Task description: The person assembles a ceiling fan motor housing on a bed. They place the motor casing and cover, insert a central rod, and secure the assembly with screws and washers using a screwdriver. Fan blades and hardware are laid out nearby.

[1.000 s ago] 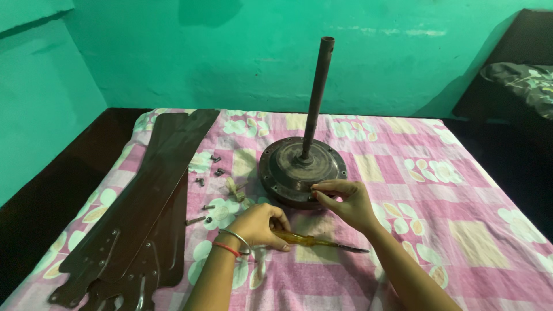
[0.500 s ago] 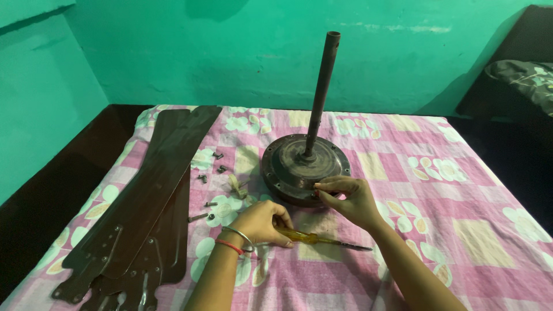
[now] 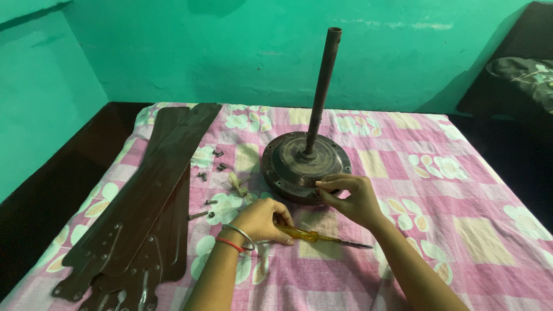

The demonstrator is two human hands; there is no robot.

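I see my left hand curled low on the bed, its fingers closed around the yellow handle of a screwdriver. The handle end is hidden inside the fist; the dark shaft runs out to the right of those fingers and lies on the pink checked cover.

My right hand sits at the near rim of the round fan motor housing. Its fingers are pinched together against the rim. Whether they hold a small part I cannot tell; the fingertips cover the spot.

The downrod rises from the housing's centre, just beyond the right fingers.

Left of my left fingers lie loose screws, too small to count with certainty, and a pale crumpled scrap I cannot identify. Further left lies a stack of dark fan blades; their near ends are cut off by the lower frame edge. Both forearms leave the frame at the bottom.
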